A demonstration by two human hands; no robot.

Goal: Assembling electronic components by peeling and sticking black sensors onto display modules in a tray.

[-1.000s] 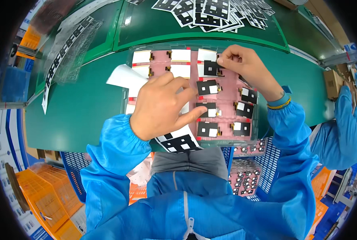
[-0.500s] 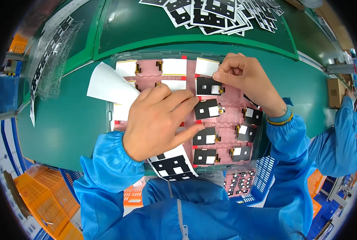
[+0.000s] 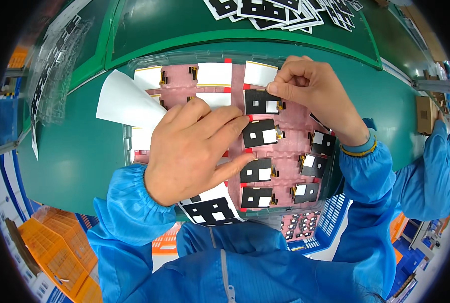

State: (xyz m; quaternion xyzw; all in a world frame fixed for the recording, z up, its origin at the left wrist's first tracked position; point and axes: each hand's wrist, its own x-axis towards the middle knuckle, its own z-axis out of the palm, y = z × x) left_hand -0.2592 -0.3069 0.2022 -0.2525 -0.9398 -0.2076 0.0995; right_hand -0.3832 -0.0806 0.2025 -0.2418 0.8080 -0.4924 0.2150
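Note:
My left hand (image 3: 197,151) lies across a white sheet of black die-cut stickers (image 3: 212,211) and grips it under the palm. The sheet's blank upper end (image 3: 126,98) curls up left of the hand, and its lower end hangs over the tray's near edge. Its fingers are bent, the thumb points right. My right hand (image 3: 311,93) is closed in a pinch at the upper right corner of a black-covered flat part (image 3: 262,102); what lies between its fingertips is hidden. Below that part are further black-covered parts (image 3: 260,134), (image 3: 256,170) in the pink tray (image 3: 290,146).
White flat parts with gold edges (image 3: 214,74) fill the tray's far left. Beyond it lies a pile of sticker sheets (image 3: 280,17). Clear plastic trays (image 3: 58,76) stand at left. Orange crates (image 3: 53,247) and a blue basket (image 3: 333,222) sit below; a person's blue sleeve (image 3: 422,187) is at right.
The view has shifted slightly, so the tray sits a little higher and further left. My left hand keeps the sheet; my right hand stays pinched at the same black-covered part.

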